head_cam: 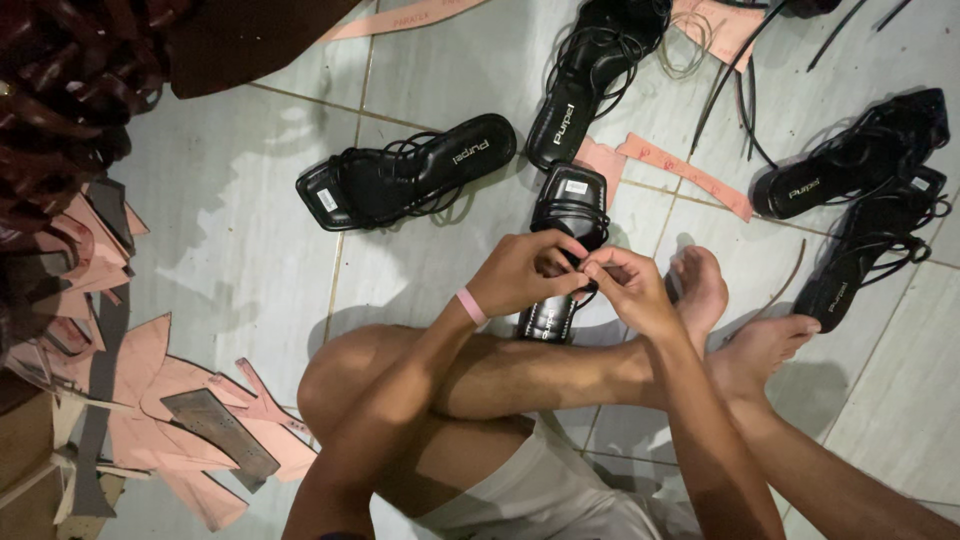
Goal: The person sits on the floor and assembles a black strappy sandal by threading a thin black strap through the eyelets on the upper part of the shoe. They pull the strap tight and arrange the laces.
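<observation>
A black strappy sandal (pixel 570 205) lies on the tiled floor in front of my crossed legs, toe pointing away. My left hand (pixel 522 272), with a pink band on its wrist, and my right hand (pixel 628 287) meet over its middle. Fingers of both hands pinch a thin black strap of this sandal. The heel end of the sandal (pixel 545 322) shows just below my hands, next to my shin.
Several more black sandals lie around: one at centre left (pixel 410 172), one at top (pixel 592 75), two at right (pixel 850 170) (pixel 872 250). Pink and dark cut-out pieces (pixel 185 400) pile at the left. Pink strips (pixel 685 172) and loose black cords (pixel 745 90) lie beyond. My bare feet (pixel 740 330) rest at the right.
</observation>
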